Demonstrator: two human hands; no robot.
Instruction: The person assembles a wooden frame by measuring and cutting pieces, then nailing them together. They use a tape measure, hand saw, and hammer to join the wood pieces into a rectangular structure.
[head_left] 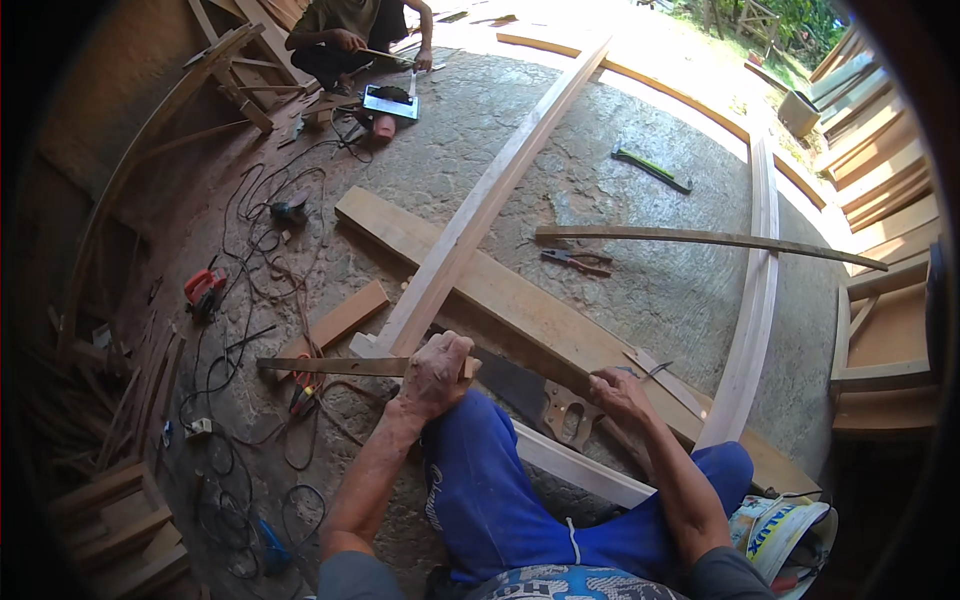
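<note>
My left hand is closed around the end of a narrow wooden strip, which sticks out to the left. My right hand is over the near edge of a thick wooden plank, its fingers curled; what is in them is hidden. A thin curved item shows just beyond those fingers. Below the right hand lies a handsaw with a wooden handle, its blade running left under the plank's edge. A pale wooden frame beam crosses over the plank, its near end close to my left hand.
Another frame beam stands at right, crossed by a long thin strip. Pliers and a green-black pry bar lie on the concrete. Tangled cords and a red power tool are at left. A bucket stands right; a co-worker crouches beyond.
</note>
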